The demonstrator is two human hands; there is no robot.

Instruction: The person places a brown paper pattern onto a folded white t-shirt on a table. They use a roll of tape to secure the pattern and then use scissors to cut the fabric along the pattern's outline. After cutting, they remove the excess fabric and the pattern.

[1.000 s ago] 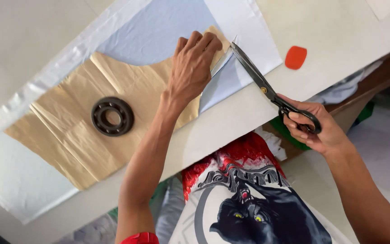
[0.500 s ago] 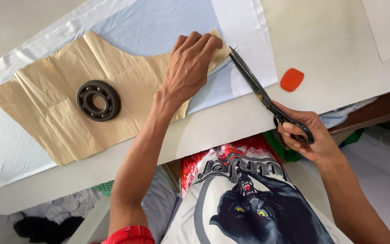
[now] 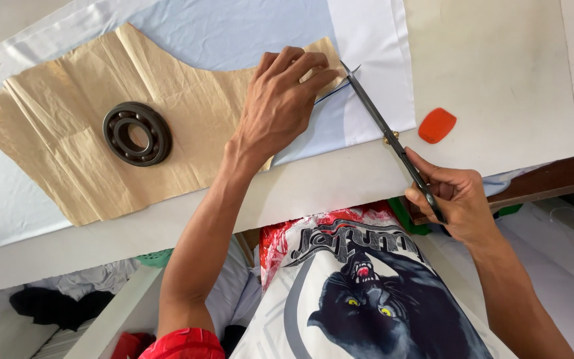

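Scissors at paper pattern edge, cloth on desk.
Left hand lies flat, fingers spread, pressing paper pattern onto pale blue cloth. Right hand is clamped on scissors, blades nearly together beside the left fingertips. Metal ring weighs down pattern; orange chalk lies just beside the blades.

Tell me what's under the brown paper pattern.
Pale blue fabric lies under the brown paper pattern, showing past its edges. A metal bearing ring and the left hand press on top. How the fabric lies beneath the paper is covered.
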